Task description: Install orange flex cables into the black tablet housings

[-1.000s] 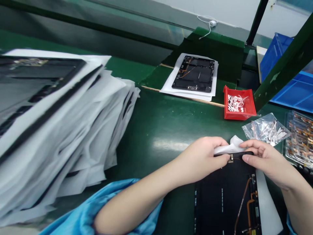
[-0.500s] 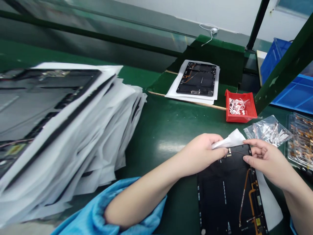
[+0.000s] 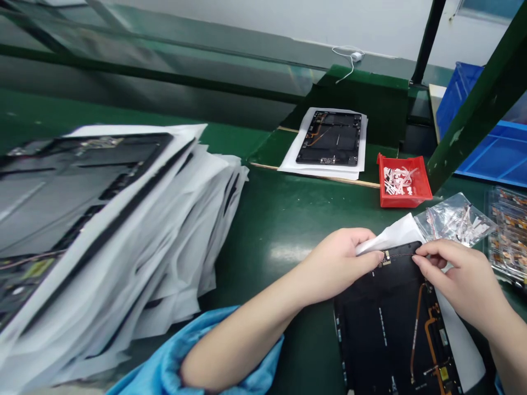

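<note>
A black tablet back panel (image 3: 382, 329) lies on the green bench mat (image 3: 280, 219), its top edge between both hands. The left hand (image 3: 337, 266) has its fingers curled closed, pinching a white paper sheet (image 3: 391, 236) against that edge beside one small gold connector (image 3: 386, 259). The right hand (image 3: 461, 280) pinches the edge with nearly closed fingertips (image 3: 420, 259). Nearby are one red bin (image 3: 405, 197) of white strips, one clear plastic bag (image 3: 457, 219), one more panel (image 3: 329, 140) on white paper, and one tall stack of paper-wrapped panels (image 3: 123, 236).
</note>
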Tool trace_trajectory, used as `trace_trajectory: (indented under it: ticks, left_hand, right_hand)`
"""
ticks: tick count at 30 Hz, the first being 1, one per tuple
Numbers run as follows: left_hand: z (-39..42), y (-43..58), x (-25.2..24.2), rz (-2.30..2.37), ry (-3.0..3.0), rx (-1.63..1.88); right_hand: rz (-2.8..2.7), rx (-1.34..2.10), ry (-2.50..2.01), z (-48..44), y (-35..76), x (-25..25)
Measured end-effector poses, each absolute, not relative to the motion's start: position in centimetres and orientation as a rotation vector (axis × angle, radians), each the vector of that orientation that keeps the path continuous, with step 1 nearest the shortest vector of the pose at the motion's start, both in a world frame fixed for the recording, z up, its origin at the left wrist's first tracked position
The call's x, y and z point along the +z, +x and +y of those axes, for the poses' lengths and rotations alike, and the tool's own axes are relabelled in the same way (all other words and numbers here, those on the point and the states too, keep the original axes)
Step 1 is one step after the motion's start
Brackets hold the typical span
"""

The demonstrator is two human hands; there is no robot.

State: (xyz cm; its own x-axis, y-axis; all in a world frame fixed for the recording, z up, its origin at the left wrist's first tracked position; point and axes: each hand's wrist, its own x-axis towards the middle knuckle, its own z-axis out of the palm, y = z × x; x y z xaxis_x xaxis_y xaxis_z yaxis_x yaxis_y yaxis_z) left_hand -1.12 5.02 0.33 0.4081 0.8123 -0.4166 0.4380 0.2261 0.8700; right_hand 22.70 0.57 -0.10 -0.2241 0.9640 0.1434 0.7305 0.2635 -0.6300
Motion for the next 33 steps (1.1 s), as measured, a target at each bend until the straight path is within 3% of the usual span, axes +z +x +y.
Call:
trace_trajectory:
  ticks: [6,11,33]
  left_hand:
    - [5.0,-1.1,0.7,1.212,1.433,0.377]
    - [4.8,-1.1,0.7,1.225,1.484,0.379]
    - [4.8,-1.2,0.5,1.239,1.490,0.363]
  right_hand:
    - [-2.231,0.147,-1.376,0.5,22.7,-0.5]
    - [-2.250,-0.006,-1.238,0.4,22.1,0.2]
    - [-2.315,0.223,-1.145,0.0,22.8,0.7]
